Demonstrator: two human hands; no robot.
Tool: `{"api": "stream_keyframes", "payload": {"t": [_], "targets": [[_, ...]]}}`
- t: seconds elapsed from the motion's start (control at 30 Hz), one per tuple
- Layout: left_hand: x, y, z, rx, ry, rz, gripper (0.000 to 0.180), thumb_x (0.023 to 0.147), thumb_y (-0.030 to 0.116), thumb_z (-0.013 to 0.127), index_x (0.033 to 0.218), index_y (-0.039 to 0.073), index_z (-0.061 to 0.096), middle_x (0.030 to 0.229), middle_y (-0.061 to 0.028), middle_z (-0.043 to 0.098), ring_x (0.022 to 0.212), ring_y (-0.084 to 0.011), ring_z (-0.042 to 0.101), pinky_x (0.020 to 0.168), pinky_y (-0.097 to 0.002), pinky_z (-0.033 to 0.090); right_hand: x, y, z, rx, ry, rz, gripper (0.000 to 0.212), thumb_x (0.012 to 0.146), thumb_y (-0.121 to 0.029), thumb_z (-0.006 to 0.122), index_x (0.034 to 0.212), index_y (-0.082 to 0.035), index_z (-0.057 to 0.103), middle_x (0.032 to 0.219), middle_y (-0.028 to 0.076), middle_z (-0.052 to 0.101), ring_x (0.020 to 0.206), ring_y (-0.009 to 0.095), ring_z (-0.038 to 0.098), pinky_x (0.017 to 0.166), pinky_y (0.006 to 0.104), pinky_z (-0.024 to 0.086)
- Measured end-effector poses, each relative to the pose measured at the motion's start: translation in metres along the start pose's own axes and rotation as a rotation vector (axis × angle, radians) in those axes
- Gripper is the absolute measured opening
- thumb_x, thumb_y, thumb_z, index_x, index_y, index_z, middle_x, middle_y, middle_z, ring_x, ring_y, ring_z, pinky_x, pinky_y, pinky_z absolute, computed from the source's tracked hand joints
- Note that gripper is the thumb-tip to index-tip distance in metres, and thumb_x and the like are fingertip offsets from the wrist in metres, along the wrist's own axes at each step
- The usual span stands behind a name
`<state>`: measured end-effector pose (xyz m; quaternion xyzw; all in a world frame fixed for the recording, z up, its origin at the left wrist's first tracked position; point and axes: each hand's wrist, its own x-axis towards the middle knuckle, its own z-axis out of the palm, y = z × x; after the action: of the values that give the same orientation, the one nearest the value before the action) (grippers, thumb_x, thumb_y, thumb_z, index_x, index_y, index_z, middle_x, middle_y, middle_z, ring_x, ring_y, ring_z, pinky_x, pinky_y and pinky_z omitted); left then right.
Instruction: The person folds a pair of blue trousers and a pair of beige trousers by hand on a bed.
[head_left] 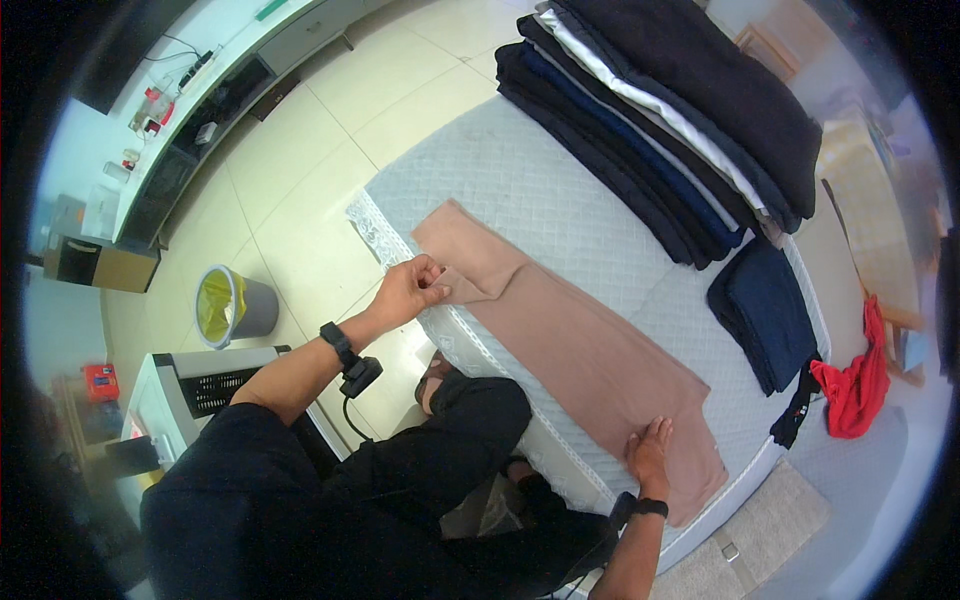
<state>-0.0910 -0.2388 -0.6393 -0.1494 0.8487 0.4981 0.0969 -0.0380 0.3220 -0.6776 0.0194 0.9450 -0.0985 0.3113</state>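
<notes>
A folded edge of the brown trousers (pixel 580 345) is pinched between thumb and curled fingers of the left hand (pixel 412 288); the near right end is pressed by the opened right hand (pixel 651 452), nothing being gripped there. The trousers are laid along the mattress (pixel 600 225). At left, a grey bin (pixel 262 308) is lined with a yellow bag (pixel 214 300).

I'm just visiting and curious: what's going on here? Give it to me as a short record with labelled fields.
Left hand: the left hand pinches an edge near the far end of a long, pinkish-brown fabric garment
Right hand: the right hand rests on the garment's other end, fingers extended
Surface: pale grey-blue quilted mattress
Stacked nearby: tall pile of folded dark clothes, with one white layer
Beside the pile: folded navy-blue fabric garment
Floor, left: round grey bin with yellow liner
</notes>
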Motion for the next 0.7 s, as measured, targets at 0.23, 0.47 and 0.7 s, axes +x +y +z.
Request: {"api": "stream_keyframes", "payload": {"t": [0.23,0.47,0.7], "targets": [[-0.014,0.015,0.007,-0.126,-0.037,0.122,0.052,0.092,-0.006,0.066,0.141,0.010,0.060,0.080,-0.0018,0.056,0.075,-0.0108,0.053,0.071,-0.0294,0.050,-0.002,-0.001,0.000,0.066,0.007,0.024,0.078,0.101,-0.028,0.052,0.154,0.020,0.018,0.164,0.042,0.008,0.156,0.051,0.004,0.130,0.0501,0.006],[0.007,0.021,-0.006,-0.028,-0.108,0.206,0.042,0.097,-0.003,0.061,0.137,0.010,0.066,0.086,-0.0010,0.061,0.076,-0.0096,0.054,0.073,-0.0280,0.050,0.002,0.004,0.006,0.011,0.021,0.002,0.079,0.101,-0.028,0.051,0.154,0.020,0.018,0.163,0.042,0.011,0.155,0.052,0.007,0.130,0.0498,0.006],[0.080,-0.002,-0.031,-0.067,0.203,0.214,0.033,0.097,0.005,0.064,0.129,0.005,0.067,0.080,-0.0061,0.066,0.070,-0.0141,0.061,0.064,-0.0319,0.051,0.001,-0.001,0.000,-0.007,0.004,-0.023,0.081,0.101,-0.028,0.053,0.154,0.020,0.015,0.162,0.044,0.009,0.155,0.052,0.007,0.130,0.0496,0.008]]}}
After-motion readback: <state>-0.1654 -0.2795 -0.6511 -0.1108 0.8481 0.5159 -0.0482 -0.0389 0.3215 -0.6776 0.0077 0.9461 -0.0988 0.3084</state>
